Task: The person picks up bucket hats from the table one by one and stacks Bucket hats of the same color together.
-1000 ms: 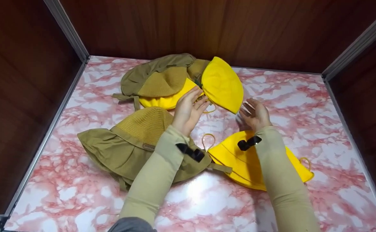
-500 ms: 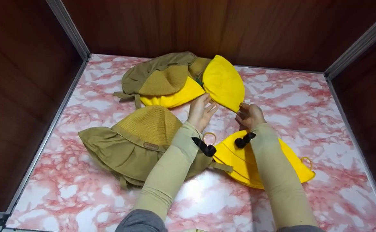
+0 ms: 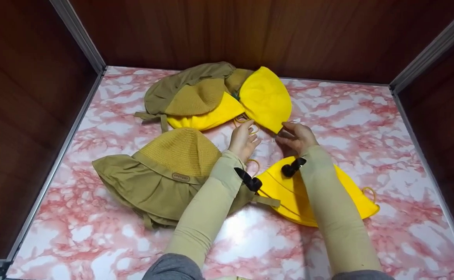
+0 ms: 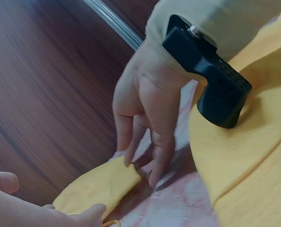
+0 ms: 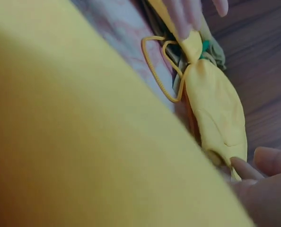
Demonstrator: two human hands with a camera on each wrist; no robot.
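A yellow bucket hat (image 3: 265, 99) lies at the back, its brim corner pointing towards me. My right hand (image 3: 300, 138) has its fingers curled at that corner; in the right wrist view a fingertip (image 5: 244, 168) overlaps the brim. My left hand (image 3: 244, 140) is near the hat's left edge with relaxed fingers, beside a thin yellow cord loop (image 3: 254, 128). In the left wrist view, the right hand (image 4: 147, 104) reaches down at the yellow hat's corner (image 4: 102, 184). A second yellow hat (image 3: 211, 116) lies to the left, partly covered by an olive hat (image 3: 195, 99).
A large olive sun hat (image 3: 176, 167) with a knitted crown lies front left. Another yellow hat (image 3: 293, 190) sits under my right forearm. Dark wood panels (image 3: 234, 35) enclose the pink-and-white marbled table (image 3: 367, 124) at the back and sides.
The right hand has come in to the back yellow hat's corner, which has shifted slightly left. My left hand has moved right and nearer to me.
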